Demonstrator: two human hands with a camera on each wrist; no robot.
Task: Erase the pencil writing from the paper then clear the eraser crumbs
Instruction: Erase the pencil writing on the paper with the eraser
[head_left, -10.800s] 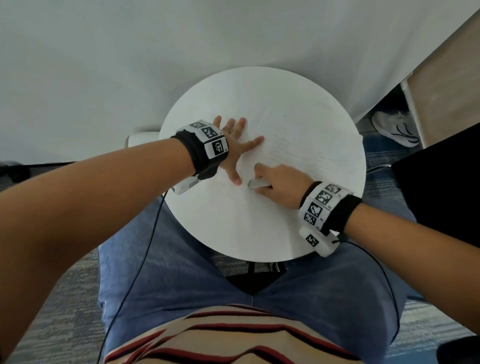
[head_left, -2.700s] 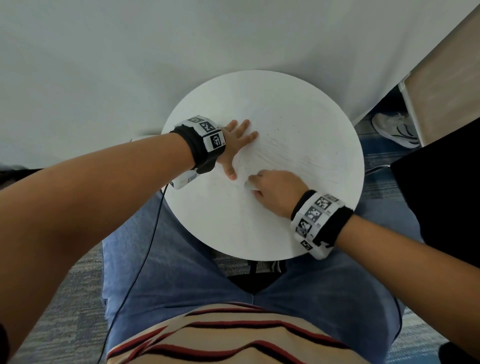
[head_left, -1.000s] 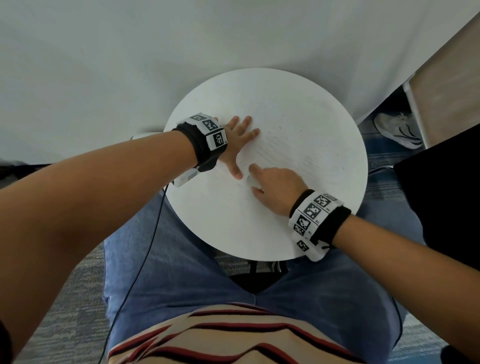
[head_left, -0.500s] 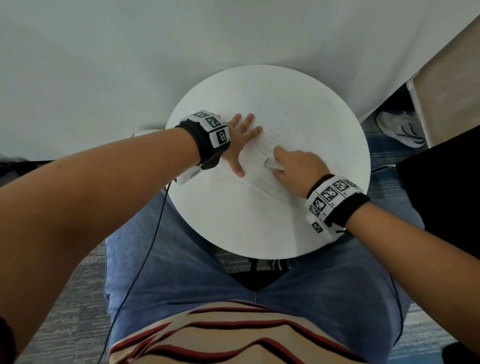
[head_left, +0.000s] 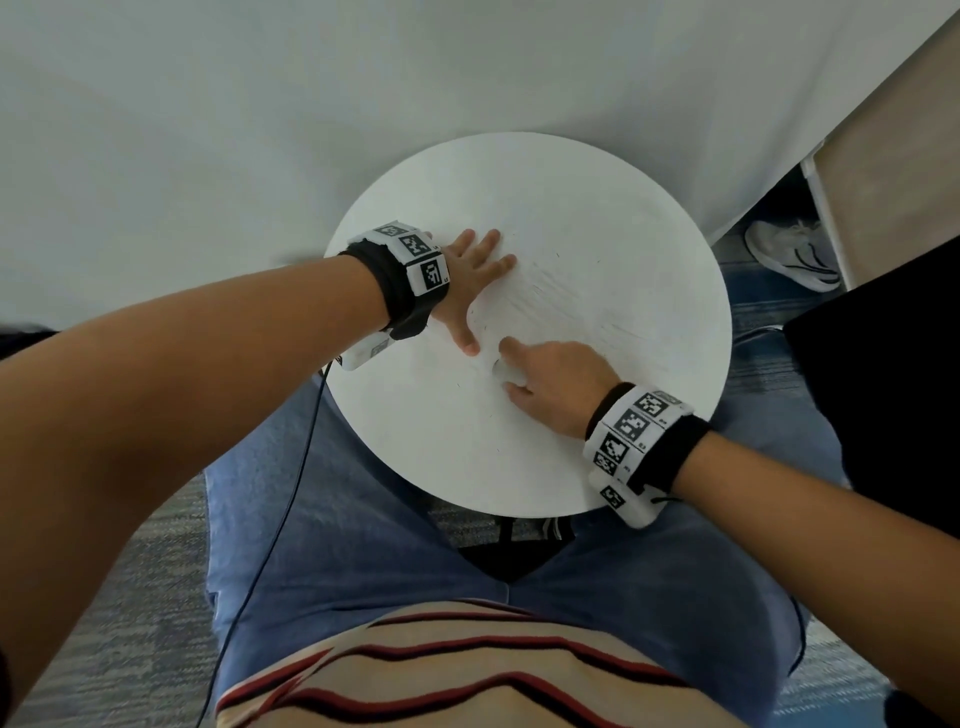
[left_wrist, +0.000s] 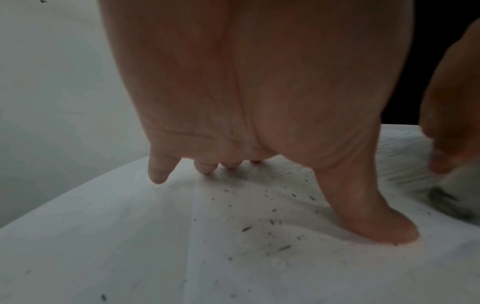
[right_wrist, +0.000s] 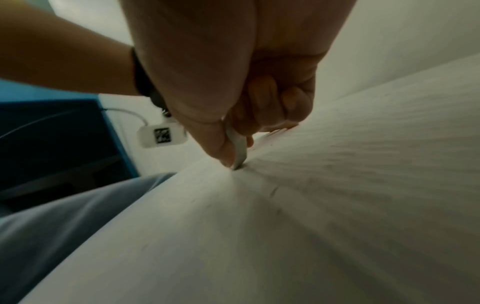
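Note:
A white sheet of paper (head_left: 582, 291) with faint pencil lines lies on the round white table (head_left: 519, 171). My left hand (head_left: 470, 283) lies flat on the paper's left part, fingers spread, thumb (left_wrist: 374, 222) pressed down. My right hand (head_left: 545, 382) pinches a small white eraser (head_left: 500, 370) between thumb and fingers and holds its tip (right_wrist: 237, 162) against the paper just right of the left thumb. Dark eraser crumbs (left_wrist: 262, 224) are scattered over the paper around the left hand.
The table stands over my lap against a white wall. A white shoe (head_left: 789, 254) lies on the floor at the right, beside a dark object (head_left: 883, 374). A thin cable (head_left: 291, 499) hangs off the table's left edge.
My right hand with the eraser has swept back toward me and to the left, after being farther out on the paper half a second ago. The left hand has stayed flat on the paper.

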